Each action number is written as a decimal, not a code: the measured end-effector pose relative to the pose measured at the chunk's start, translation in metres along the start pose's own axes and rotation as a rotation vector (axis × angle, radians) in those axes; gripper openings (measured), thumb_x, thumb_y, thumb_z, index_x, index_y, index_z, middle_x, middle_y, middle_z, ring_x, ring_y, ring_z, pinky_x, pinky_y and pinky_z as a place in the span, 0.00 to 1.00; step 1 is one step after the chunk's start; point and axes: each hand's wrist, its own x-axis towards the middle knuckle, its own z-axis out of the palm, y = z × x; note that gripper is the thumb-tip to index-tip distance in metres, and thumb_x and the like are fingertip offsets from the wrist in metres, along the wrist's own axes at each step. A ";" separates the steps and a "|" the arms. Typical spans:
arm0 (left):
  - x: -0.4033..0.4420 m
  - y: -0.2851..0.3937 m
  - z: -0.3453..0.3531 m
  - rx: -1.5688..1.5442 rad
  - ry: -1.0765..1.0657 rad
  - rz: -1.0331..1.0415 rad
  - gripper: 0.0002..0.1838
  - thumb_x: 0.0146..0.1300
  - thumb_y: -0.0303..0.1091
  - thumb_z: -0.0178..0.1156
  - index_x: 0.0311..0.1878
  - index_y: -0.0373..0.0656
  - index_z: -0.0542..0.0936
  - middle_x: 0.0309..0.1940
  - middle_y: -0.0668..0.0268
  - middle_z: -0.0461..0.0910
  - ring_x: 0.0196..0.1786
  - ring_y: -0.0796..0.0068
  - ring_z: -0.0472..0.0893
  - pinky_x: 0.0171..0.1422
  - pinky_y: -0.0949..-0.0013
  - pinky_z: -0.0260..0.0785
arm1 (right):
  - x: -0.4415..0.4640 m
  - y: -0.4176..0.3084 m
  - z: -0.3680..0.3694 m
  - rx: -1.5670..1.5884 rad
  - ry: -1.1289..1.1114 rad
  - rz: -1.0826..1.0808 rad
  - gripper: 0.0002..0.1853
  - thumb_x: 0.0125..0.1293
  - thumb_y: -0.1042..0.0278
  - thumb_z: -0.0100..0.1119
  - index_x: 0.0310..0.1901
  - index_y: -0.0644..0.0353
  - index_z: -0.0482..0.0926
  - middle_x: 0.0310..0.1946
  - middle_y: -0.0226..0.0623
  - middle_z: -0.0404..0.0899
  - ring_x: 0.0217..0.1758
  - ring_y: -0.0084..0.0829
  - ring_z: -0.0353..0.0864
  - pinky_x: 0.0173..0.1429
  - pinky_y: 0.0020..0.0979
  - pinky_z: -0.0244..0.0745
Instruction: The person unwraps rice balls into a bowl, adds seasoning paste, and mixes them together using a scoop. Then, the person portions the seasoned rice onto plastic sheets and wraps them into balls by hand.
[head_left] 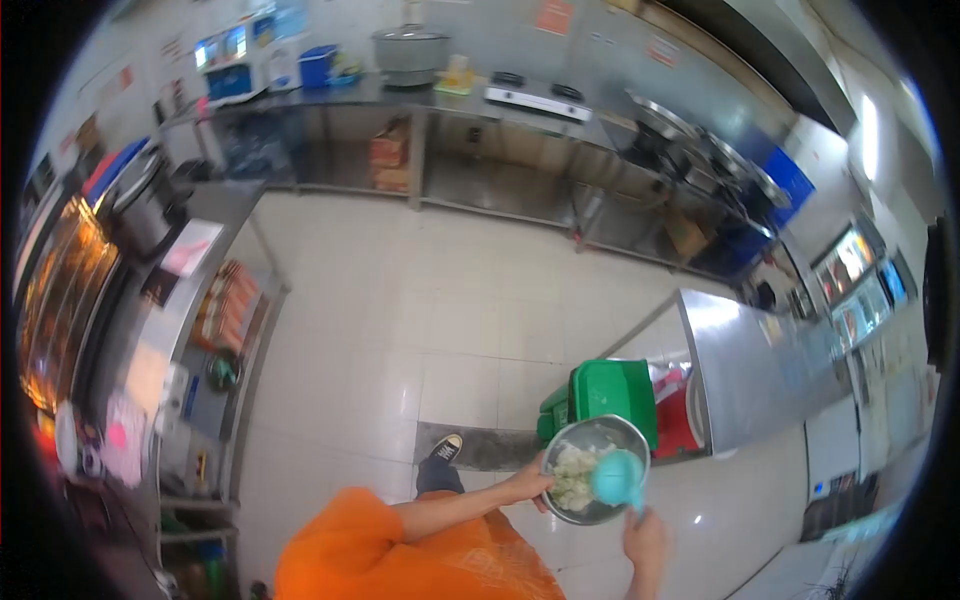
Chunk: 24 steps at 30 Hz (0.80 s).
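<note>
A round metal bowl (582, 428) holds pale, whitish-green food (572, 478) and is held out in front of the orange shirt. My left hand (530, 482) grips the bowl's left rim. In my right hand (645, 538) is the handle of a turquoise ladle (617, 476), whose round head lies over the right part of the food. The food under the ladle is hidden.
Behind the bowl stands a green bin (612, 388), beside a steel table (745, 370) on the right. A steel counter (340, 97) with a large pot (411, 55) and a stove (538, 100) lines the far wall. Shelving (235, 420) stands left.
</note>
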 end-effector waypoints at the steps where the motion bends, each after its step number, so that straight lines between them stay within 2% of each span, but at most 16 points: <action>1: 0.015 0.002 0.013 -0.018 0.101 0.076 0.45 0.59 0.29 0.55 0.77 0.45 0.44 0.53 0.47 0.74 0.30 0.64 0.85 0.24 0.64 0.82 | 0.038 0.008 0.001 -0.046 -0.103 -0.127 0.23 0.71 0.51 0.53 0.45 0.67 0.81 0.36 0.60 0.83 0.41 0.59 0.83 0.47 0.52 0.76; 3: -0.043 0.006 0.006 -0.021 0.269 0.208 0.43 0.60 0.29 0.55 0.76 0.43 0.47 0.51 0.46 0.75 0.32 0.61 0.85 0.23 0.64 0.82 | 0.041 -0.040 0.045 -0.134 -0.213 -0.314 0.27 0.70 0.45 0.50 0.45 0.69 0.81 0.36 0.62 0.82 0.43 0.60 0.82 0.49 0.53 0.76; 5: -0.065 -0.037 -0.043 -0.130 0.392 0.153 0.40 0.60 0.29 0.56 0.75 0.40 0.51 0.51 0.47 0.77 0.38 0.57 0.85 0.22 0.63 0.82 | 0.036 -0.107 0.070 -0.240 -0.287 -0.388 0.29 0.71 0.42 0.47 0.43 0.66 0.83 0.36 0.60 0.83 0.43 0.58 0.84 0.49 0.52 0.78; 6: -0.081 -0.038 -0.048 -0.224 0.508 0.245 0.36 0.59 0.26 0.54 0.72 0.37 0.54 0.47 0.49 0.77 0.33 0.58 0.84 0.21 0.62 0.82 | 0.031 -0.131 0.084 -0.276 -0.207 -0.495 0.30 0.70 0.41 0.47 0.37 0.65 0.84 0.34 0.57 0.84 0.43 0.57 0.84 0.48 0.52 0.78; 7: -0.101 -0.041 -0.065 -0.323 0.627 0.328 0.33 0.58 0.24 0.51 0.69 0.33 0.58 0.43 0.50 0.78 0.28 0.59 0.84 0.20 0.61 0.81 | 0.026 -0.161 0.102 -0.328 -0.218 -0.560 0.28 0.71 0.43 0.46 0.39 0.64 0.84 0.35 0.57 0.84 0.43 0.56 0.85 0.48 0.52 0.79; 9: -0.110 -0.069 -0.116 -0.459 0.655 0.408 0.33 0.58 0.24 0.51 0.69 0.34 0.58 0.44 0.49 0.78 0.27 0.56 0.83 0.20 0.61 0.81 | 0.021 -0.230 0.103 -0.454 -0.285 -0.677 0.26 0.72 0.44 0.46 0.40 0.62 0.83 0.35 0.57 0.84 0.43 0.54 0.85 0.47 0.52 0.79; 11: -0.143 -0.065 -0.144 -0.617 0.670 0.404 0.38 0.57 0.25 0.52 0.73 0.38 0.53 0.44 0.47 0.79 0.31 0.54 0.84 0.21 0.60 0.80 | 0.005 -0.271 0.090 -0.509 -0.320 -0.769 0.26 0.73 0.45 0.45 0.40 0.62 0.83 0.35 0.56 0.84 0.42 0.54 0.86 0.46 0.52 0.79; 12: -0.162 -0.054 -0.160 -0.633 0.774 0.451 0.39 0.58 0.25 0.51 0.74 0.39 0.51 0.48 0.46 0.77 0.33 0.54 0.85 0.21 0.61 0.80 | 0.001 -0.307 0.084 -0.469 -0.291 -0.839 0.26 0.73 0.45 0.45 0.40 0.61 0.82 0.36 0.56 0.84 0.42 0.54 0.86 0.46 0.51 0.79; 13: -0.188 -0.038 -0.168 -0.644 0.878 0.485 0.39 0.59 0.26 0.50 0.75 0.40 0.48 0.52 0.44 0.75 0.34 0.53 0.85 0.21 0.63 0.80 | -0.003 -0.341 0.106 -0.531 -0.280 -0.912 0.25 0.73 0.45 0.45 0.42 0.61 0.82 0.37 0.56 0.85 0.43 0.54 0.86 0.47 0.52 0.79; 15: -0.233 -0.013 -0.143 -0.609 1.027 0.422 0.40 0.60 0.26 0.49 0.76 0.41 0.46 0.57 0.42 0.73 0.35 0.52 0.85 0.21 0.64 0.80 | -0.002 -0.352 0.118 -0.645 -0.270 -0.951 0.25 0.73 0.46 0.45 0.44 0.61 0.81 0.39 0.55 0.85 0.44 0.55 0.86 0.48 0.52 0.79; 17: -0.278 -0.001 -0.177 -0.517 1.136 0.361 0.41 0.60 0.26 0.49 0.76 0.41 0.45 0.58 0.41 0.72 0.35 0.51 0.85 0.22 0.63 0.81 | -0.039 -0.415 0.176 -0.571 -0.224 -1.027 0.24 0.73 0.46 0.46 0.44 0.62 0.81 0.36 0.55 0.85 0.42 0.55 0.85 0.47 0.53 0.78; 18: -0.290 -0.007 -0.195 -0.585 1.205 0.427 0.41 0.60 0.26 0.49 0.76 0.41 0.45 0.59 0.40 0.71 0.36 0.50 0.85 0.22 0.62 0.81 | -0.061 -0.435 0.201 -0.541 -0.220 -1.045 0.24 0.73 0.47 0.46 0.44 0.63 0.80 0.35 0.55 0.84 0.41 0.55 0.85 0.47 0.53 0.77; 20: -0.315 -0.028 -0.245 -0.682 1.332 0.551 0.41 0.59 0.25 0.49 0.75 0.41 0.45 0.60 0.39 0.70 0.37 0.48 0.85 0.22 0.61 0.81 | -0.094 -0.494 0.241 -0.571 -0.287 -1.199 0.22 0.73 0.47 0.47 0.46 0.60 0.79 0.36 0.50 0.86 0.38 0.52 0.86 0.45 0.51 0.80; 22: -0.356 -0.050 -0.289 -0.755 1.401 0.637 0.40 0.60 0.25 0.49 0.75 0.40 0.46 0.61 0.40 0.69 0.41 0.46 0.84 0.23 0.60 0.82 | -0.141 -0.549 0.248 -0.642 -0.191 -1.394 0.19 0.74 0.50 0.48 0.41 0.58 0.78 0.32 0.44 0.86 0.31 0.49 0.86 0.37 0.45 0.81; 24: -0.397 -0.051 -0.323 -0.783 1.400 0.680 0.38 0.60 0.25 0.48 0.74 0.40 0.47 0.60 0.40 0.70 0.43 0.47 0.84 0.23 0.62 0.82 | -0.166 -0.590 0.244 -0.539 0.014 -1.463 0.13 0.72 0.55 0.51 0.37 0.56 0.75 0.27 0.38 0.85 0.26 0.43 0.86 0.30 0.42 0.79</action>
